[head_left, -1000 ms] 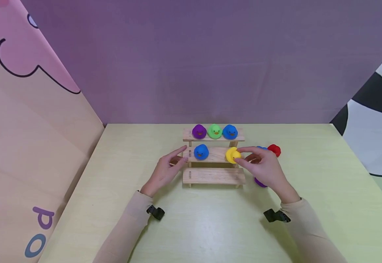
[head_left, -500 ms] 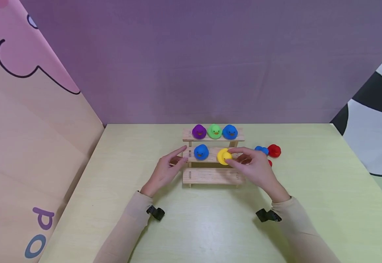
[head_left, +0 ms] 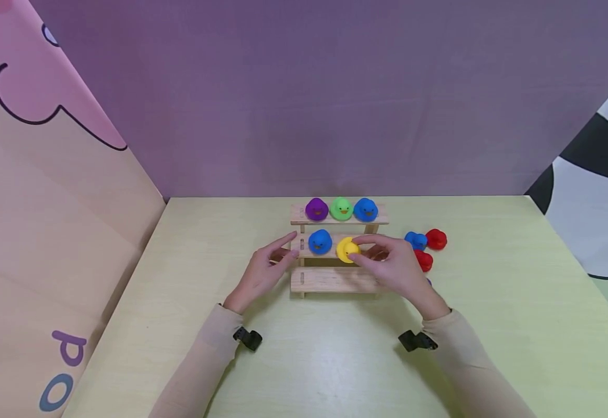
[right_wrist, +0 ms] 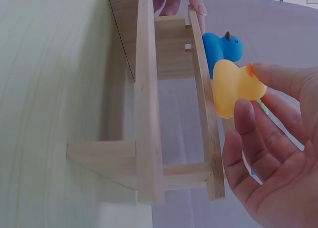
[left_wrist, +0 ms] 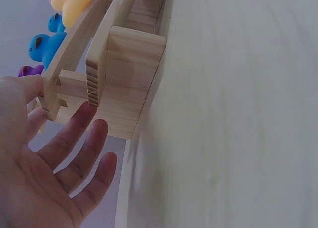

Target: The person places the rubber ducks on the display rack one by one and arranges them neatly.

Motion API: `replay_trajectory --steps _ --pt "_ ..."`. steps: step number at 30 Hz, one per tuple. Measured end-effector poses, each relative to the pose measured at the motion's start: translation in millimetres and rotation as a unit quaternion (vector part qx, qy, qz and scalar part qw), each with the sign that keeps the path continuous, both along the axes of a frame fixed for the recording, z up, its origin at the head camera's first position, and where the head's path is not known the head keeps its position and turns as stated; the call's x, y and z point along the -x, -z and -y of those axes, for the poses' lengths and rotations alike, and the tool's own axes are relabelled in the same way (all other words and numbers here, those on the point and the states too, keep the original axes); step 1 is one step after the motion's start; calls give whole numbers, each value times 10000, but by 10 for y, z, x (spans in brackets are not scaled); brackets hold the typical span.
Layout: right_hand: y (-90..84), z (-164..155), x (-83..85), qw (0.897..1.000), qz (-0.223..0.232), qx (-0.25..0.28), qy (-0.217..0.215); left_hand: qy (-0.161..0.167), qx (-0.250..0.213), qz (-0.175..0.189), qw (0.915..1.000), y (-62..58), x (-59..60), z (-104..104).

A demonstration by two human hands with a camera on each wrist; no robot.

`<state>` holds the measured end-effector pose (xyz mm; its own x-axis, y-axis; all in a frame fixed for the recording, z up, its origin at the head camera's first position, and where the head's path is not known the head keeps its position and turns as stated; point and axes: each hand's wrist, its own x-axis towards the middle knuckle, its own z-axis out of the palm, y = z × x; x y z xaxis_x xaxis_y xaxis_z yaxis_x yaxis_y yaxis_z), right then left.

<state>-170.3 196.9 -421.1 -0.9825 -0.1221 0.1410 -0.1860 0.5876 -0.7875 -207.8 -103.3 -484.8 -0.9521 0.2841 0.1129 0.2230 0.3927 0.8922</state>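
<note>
Presently, R hand (head_left: pixel 391 264) pinches yellow toy duck (head_left: pixel 345 250) at mid shelf of 3-tier wooden rack (head_left: pixel 335 281), w/ blue toy duck (head_left: pixel 320 242) on same shelf, L hand (head_left: pixel 262 270) lightly gripping rack's L end.

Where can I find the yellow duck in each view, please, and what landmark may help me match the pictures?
Head: the yellow duck is below and right of the picture's middle, in the right hand.
Left wrist: the yellow duck is near the top left corner.
Right wrist: the yellow duck is right of the picture's middle, slightly above it.
Shared landmark: the wooden rack, visible in all three.
</note>
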Motion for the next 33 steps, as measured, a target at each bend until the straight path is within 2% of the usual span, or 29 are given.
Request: replay_trajectory --steps 21,33 --pt "16 117 107 9996 -151 -223 -37 8 -64 38 10000 2 -4 -3" --pt "3 130 144 9996 -48 -264 54 3 -34 66 10000 14 8 -3"
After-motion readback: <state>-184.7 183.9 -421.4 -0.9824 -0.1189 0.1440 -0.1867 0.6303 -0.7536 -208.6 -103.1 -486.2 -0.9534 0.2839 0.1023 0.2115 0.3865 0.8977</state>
